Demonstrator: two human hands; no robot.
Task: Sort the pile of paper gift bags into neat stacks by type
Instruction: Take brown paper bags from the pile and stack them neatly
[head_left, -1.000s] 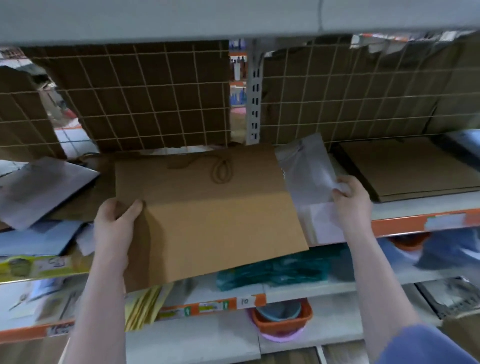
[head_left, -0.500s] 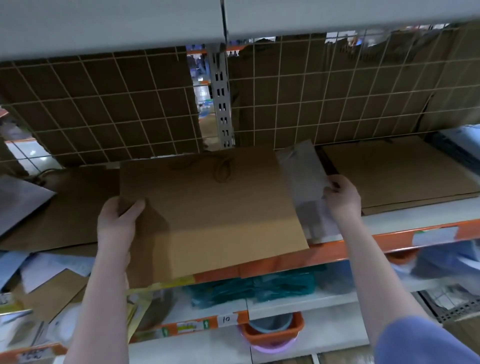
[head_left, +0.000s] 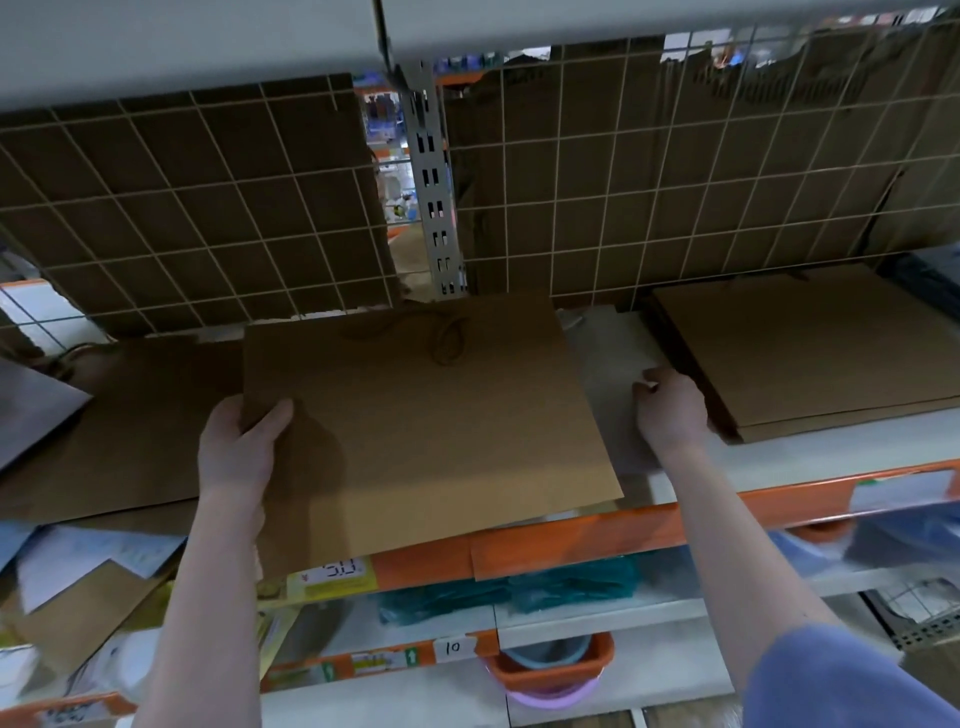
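Note:
A flat brown paper gift bag with a twine handle lies half over the shelf's front edge. My left hand grips its left edge, thumb on top. Just right of it a pale white bag lies flat on the shelf, and my right hand rests on it with fingers curled at its right edge. A neat stack of brown bags sits at the right of the shelf. More brown bags lie flat at the left.
A wire grid backed with cardboard closes the back of the shelf, and the shelf above hangs low overhead. The orange shelf beam runs along the front. Lower shelves hold loose papers, teal packets and an orange tub.
My right hand has laid the white bag down flat on the shelf; it stood tilted up before. The view has shifted right. The brown bag stays in my left hand.

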